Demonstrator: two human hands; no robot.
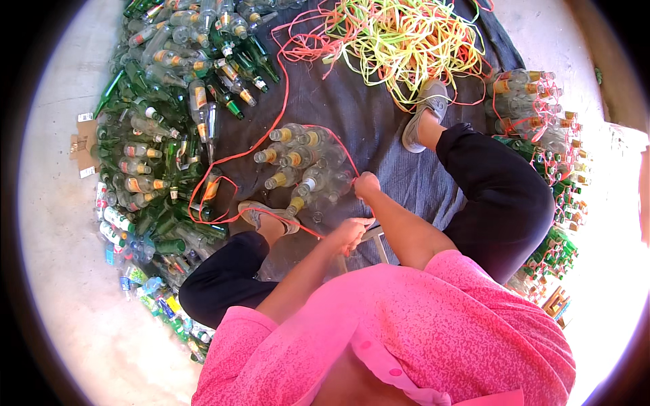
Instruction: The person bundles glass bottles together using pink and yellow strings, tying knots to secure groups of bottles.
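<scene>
Bottle cluster (298, 160), clear glass w/ yellowish necks, sits on dark sheet (325, 101) in head view, apparently upright, packed tight, prob. so one loop can go round the lot. It's b/w the two shoes, R shoe (426, 114) well apart & farther fwd, L shoe (261, 216) just beside it. Red strap (287, 80) runs round the cluster's far side to R hand (366, 186), fingers closed on it; L hand (350, 235), also clenched, grips strap on the near side, prob. to keep it taut. Exact finger hold too small to tell. Cluster lies just L of R hand, fwd & L of L hand. Strap heap (406, 44) is up front, prob. for easy reach; loose bottles (145, 128) at L, strapped bundles (521, 105) at R, prob. sorted apart.
</scene>
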